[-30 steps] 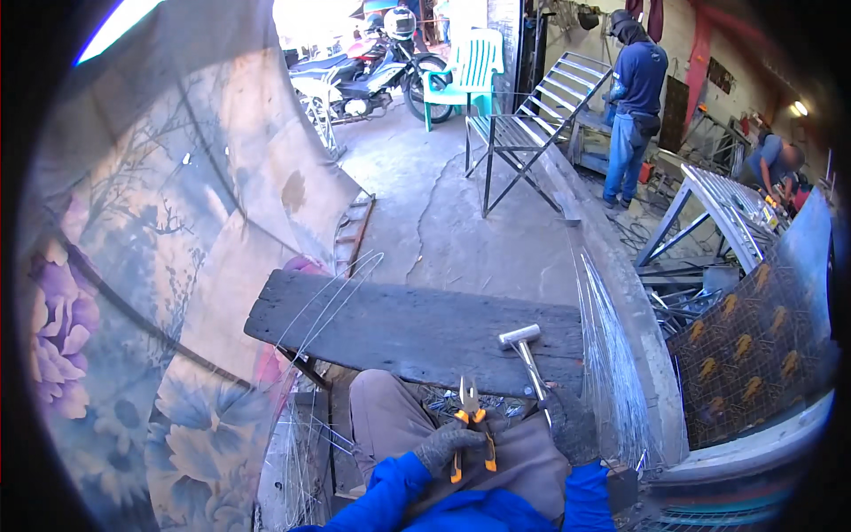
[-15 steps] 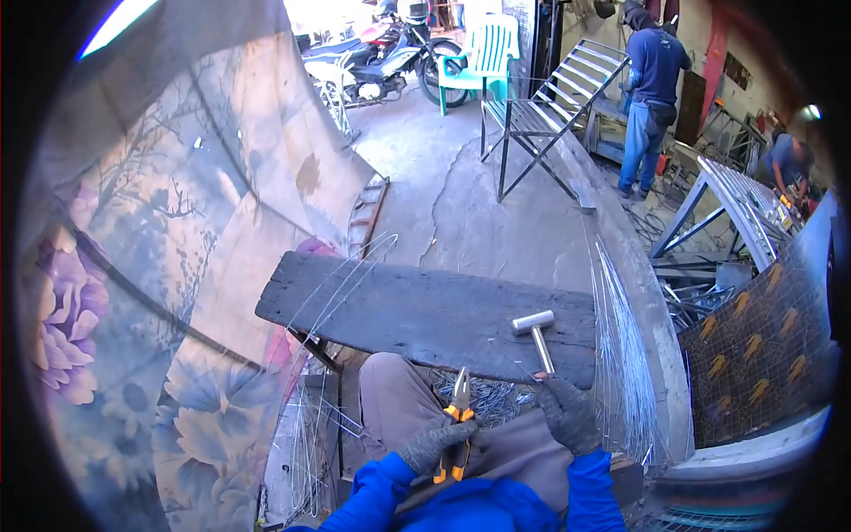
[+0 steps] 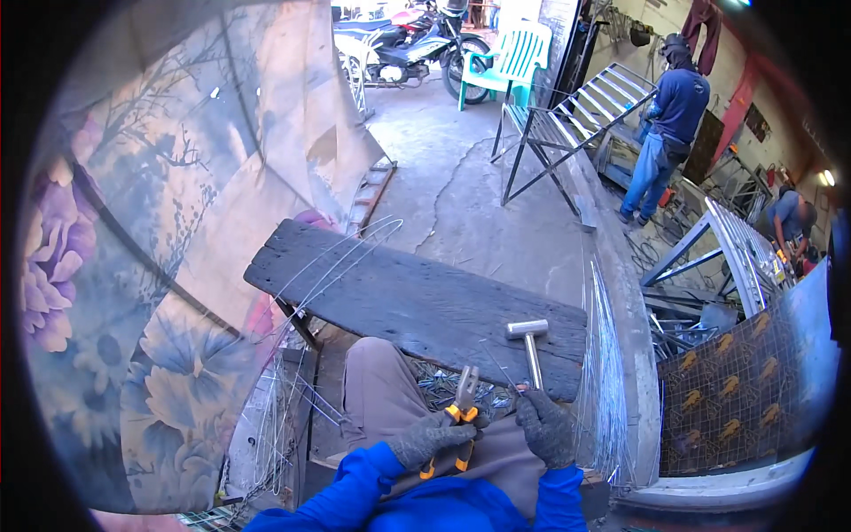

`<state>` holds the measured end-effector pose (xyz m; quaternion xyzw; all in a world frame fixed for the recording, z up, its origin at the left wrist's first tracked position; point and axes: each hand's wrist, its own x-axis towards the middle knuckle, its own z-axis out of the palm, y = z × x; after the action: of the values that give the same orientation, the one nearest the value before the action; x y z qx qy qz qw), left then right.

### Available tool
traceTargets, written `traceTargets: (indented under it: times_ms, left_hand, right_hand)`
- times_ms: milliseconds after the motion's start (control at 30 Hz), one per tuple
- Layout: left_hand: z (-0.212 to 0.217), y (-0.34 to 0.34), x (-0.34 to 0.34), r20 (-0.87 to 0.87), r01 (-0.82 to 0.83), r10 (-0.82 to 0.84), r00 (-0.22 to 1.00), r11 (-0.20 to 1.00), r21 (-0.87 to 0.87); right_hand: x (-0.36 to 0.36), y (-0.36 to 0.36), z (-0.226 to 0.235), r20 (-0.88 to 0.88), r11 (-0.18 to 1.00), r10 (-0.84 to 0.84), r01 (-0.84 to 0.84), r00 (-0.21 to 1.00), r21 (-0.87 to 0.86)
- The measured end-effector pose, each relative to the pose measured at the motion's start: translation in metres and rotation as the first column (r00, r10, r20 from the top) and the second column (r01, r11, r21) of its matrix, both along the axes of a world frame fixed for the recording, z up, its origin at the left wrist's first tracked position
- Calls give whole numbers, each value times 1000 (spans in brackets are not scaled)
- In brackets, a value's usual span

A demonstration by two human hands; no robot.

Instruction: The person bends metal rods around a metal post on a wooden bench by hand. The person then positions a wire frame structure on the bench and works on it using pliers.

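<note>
My left hand [image 3: 434, 441], in a dark grey glove, is closed round combination pliers [image 3: 464, 410] with orange and black handles. Their jaws point up and away over my lap, and the handles are spread. My gloved right hand [image 3: 546, 429] pinches a short thin metal wire [image 3: 502, 365] at the bench's near edge; the wire slants up to the left, apart from the pliers. A metal hammer [image 3: 529, 335] lies on the dark wooden bench [image 3: 417, 288], its handle running down toward my right hand.
Long bent wires [image 3: 341, 266] cross the bench's left end. A bundle of straight wires [image 3: 605, 390] stands at its right. A flowered cloth [image 3: 177, 266] hangs at left. Beyond are a metal frame [image 3: 567, 124], a green chair [image 3: 510, 62], a motorcycle [image 3: 417, 58] and two people.
My right hand has come left, closer to the pliers, with the wire. The pliers' handles have spread wider. The whole view has shifted and tilted slightly.
</note>
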<state>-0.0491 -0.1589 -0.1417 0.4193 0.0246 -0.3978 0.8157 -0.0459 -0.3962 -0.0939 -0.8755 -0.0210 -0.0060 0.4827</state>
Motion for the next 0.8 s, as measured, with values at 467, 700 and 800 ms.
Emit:
traceTargets:
  times_ms: [467,700,800]
  left_hand:
    - [-13,10,-1,-47,-1,1,999,1000,-18]
    - [-6,3,-2,54,41,-40,998,999,-28]
    - [-4,0,-3,102,150,-156,982,987,64]
  right_hand:
    - [9,-4,-17,263,1000,-6,10,965,-16]
    - [6,-11,-33,280,990,-78,108,957,-95]
    - [7,-11,-34,325,989,-88,121,942,-82]
